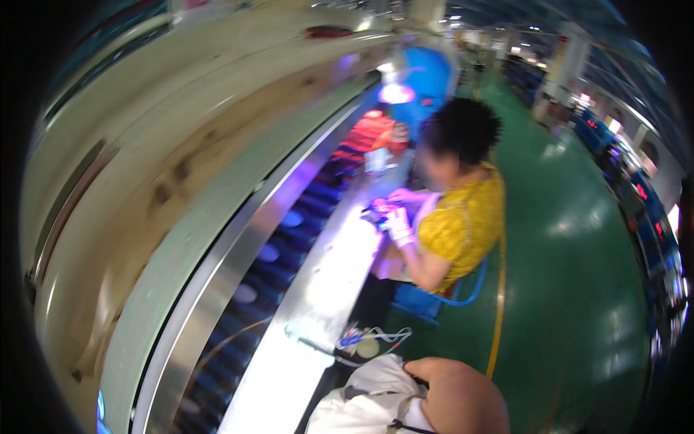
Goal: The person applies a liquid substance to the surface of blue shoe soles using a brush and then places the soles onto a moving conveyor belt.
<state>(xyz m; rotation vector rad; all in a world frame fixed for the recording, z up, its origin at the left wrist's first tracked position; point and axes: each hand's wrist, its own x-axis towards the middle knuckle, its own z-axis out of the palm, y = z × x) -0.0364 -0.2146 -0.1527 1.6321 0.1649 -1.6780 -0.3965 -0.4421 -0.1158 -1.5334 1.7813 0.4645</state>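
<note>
A bare bent arm (466,394), seemingly my right, comes in at the lower edge. It reaches toward bunched white cloth (369,394); the hand at its end is blurred or covered there, so its fingers cannot be made out. My left hand is out of view. Ahead of the cloth, a thin rod-like tool (316,349) lies across the edge of the bright metal ledge (278,383). Beside it are a blue-handled item (350,340) with a looped white cord (390,334) and a small round pale disc (368,349).
A co-worker in a yellow top (470,217) sits farther along on a blue chair (423,304), gloved hands (397,220) on a small dark piece. Left of the ledge runs a dark conveyor (267,271) beside a long beige machine housing (166,152). Green floor (564,289) lies right.
</note>
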